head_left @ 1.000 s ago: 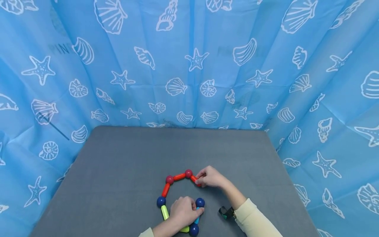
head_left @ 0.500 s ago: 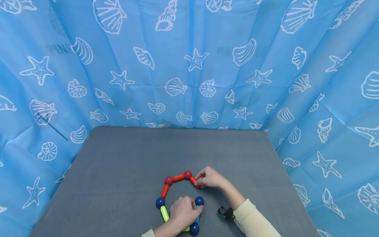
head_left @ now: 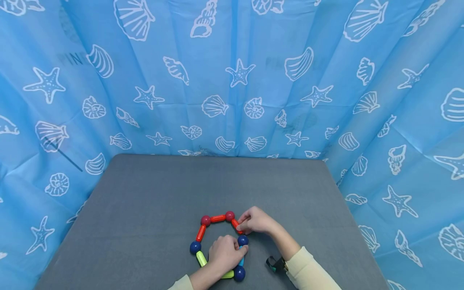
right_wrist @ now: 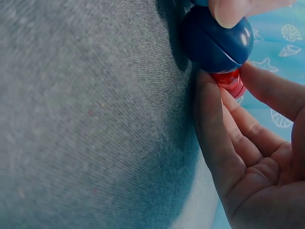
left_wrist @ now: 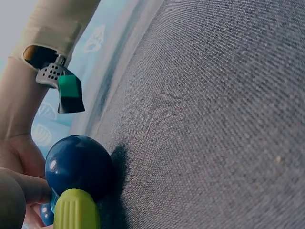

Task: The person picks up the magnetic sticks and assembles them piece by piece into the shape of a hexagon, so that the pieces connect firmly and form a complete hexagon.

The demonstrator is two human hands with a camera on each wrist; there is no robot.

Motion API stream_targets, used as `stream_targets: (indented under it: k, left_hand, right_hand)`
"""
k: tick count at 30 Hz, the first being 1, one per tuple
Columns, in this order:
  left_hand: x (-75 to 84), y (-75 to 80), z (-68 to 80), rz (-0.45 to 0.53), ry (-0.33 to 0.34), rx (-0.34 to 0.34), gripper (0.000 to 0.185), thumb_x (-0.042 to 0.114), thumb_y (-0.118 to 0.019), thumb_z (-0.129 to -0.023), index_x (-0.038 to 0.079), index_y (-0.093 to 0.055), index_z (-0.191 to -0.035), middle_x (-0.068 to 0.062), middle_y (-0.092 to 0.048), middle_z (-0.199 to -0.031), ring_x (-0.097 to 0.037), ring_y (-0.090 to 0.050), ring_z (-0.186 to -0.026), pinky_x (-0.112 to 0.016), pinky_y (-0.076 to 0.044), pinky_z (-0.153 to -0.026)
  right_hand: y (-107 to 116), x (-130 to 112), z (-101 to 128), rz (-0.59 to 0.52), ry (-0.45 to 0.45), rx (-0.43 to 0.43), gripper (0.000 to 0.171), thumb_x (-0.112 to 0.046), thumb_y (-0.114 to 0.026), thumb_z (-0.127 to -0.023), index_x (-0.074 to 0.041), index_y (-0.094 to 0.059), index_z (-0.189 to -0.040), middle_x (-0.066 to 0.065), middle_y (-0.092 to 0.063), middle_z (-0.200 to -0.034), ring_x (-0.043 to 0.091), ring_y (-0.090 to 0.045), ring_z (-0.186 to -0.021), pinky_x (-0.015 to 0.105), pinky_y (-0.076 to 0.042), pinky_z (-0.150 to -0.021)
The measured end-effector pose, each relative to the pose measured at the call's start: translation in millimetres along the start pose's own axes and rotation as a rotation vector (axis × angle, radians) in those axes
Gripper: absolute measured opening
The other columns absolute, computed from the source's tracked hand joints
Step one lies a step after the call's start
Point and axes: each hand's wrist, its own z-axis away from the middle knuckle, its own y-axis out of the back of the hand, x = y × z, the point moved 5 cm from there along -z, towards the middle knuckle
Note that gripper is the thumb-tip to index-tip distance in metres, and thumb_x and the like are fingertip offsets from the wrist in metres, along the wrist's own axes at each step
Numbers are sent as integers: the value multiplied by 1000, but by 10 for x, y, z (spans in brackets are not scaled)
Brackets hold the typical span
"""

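Note:
Magnetic rods and balls form a ring on the grey table. My right hand [head_left: 258, 220] pinches a red magnetic rod [head_left: 235, 224], whose far end meets a red ball [head_left: 230, 216]. Its near end lies against a blue ball [right_wrist: 214, 40] in the right wrist view, though fingers partly cover that joint. My left hand [head_left: 225, 253] holds the light-blue rod [head_left: 241, 262] under that ball, a fingertip on the ball. At the rod's lower end sits another blue ball [head_left: 239, 274], joined to a yellow-green rod [left_wrist: 76, 210]. The left hand hides part of the ring's bottom.
The ring's left side has a second red ball [head_left: 205, 220], two more red rods, a blue ball [head_left: 195, 247] and a yellow-green rod [head_left: 201, 258]. A black wrist camera [head_left: 276, 264] sits by the right sleeve. Blue shell-print curtain [head_left: 239, 100] surrounds the grey table [head_left: 152, 193].
My left hand has moved the light-blue rod and its balls slightly away from me, up to the red rod. The right hand has come slightly nearer, still pinching the red rod.

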Motion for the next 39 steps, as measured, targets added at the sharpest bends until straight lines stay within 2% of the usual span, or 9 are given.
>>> stream_targets:
  k: [10,15,18,22,24,26,29,33,39]
  left_hand:
    - [1,-6,-34,-5,-5,1,52,47,-77,-85,22,-45,-52,8,-35,-47,-13,-38,-45,-31,-25,-49]
    - [-10,35,-70,5,-58,-36,48,51,-74,-86,23,-51,-55,9,-39,-49,-12,-40,-45,-29,-27,-48]
    - [-30,225,-133,19,-133,-9,39,54,-72,-88,24,-62,-65,11,-45,-53,-8,-42,-47,-26,-30,-48]
    - [-140,699,-274,71,-268,124,25,45,-72,-91,21,-72,-84,10,-54,-65,-7,-47,-55,-23,-37,-53]
    - [-247,914,-349,92,-339,141,26,41,-73,-92,17,-74,-101,6,-62,-81,-10,-54,-68,-27,-45,-62]
    - [-370,1053,-416,95,-399,82,45,40,-76,-89,14,-68,-125,0,-67,-110,-17,-62,-94,-37,-51,-82]
    - [-558,1097,-491,75,-435,-129,88,39,-83,-81,17,-39,-155,-5,-45,-154,-31,-46,-136,-60,-37,-108]
    - [-734,1000,-489,16,-429,-367,117,36,-89,-71,27,-16,-163,1,-13,-170,-36,-19,-152,-73,-16,-113]
    - [-744,856,-467,-65,-454,-394,129,30,-95,-64,32,-12,-163,4,-5,-171,-37,-16,-151,-72,-15,-113]
  right_hand:
    - [-14,19,8,-12,41,-16,17,-14,-75,-90,-1,-74,-100,4,-74,-86,15,-70,-71,36,-59,-68]
    - [-13,15,8,8,56,-7,17,-14,-75,-90,-1,-74,-100,4,-74,-86,14,-69,-71,34,-58,-68]
    - [16,22,-1,26,63,14,18,-15,-74,-90,-1,-75,-101,3,-74,-86,13,-68,-71,32,-57,-67]
    - [100,54,-15,43,62,60,20,-14,-73,-90,-1,-74,-104,2,-73,-84,12,-65,-70,31,-55,-66]
    - [149,67,-18,45,61,83,21,-13,-74,-90,0,-73,-106,2,-72,-83,11,-63,-69,30,-54,-65]
    - [185,69,-9,54,72,99,23,-14,-75,-89,0,-72,-108,2,-71,-82,11,-62,-67,29,-52,-64]
    - [212,41,44,92,113,126,29,-17,-76,-90,0,-70,-113,5,-71,-89,12,-62,-73,27,-51,-66]
    - [203,19,247,220,145,186,52,-28,-82,-85,-4,-65,-127,8,-69,-112,19,-65,-93,34,-54,-77]
    - [-20,57,576,399,130,90,121,-52,-93,-62,-17,-28,-159,17,-39,-154,39,-45,-135,63,-45,-99]
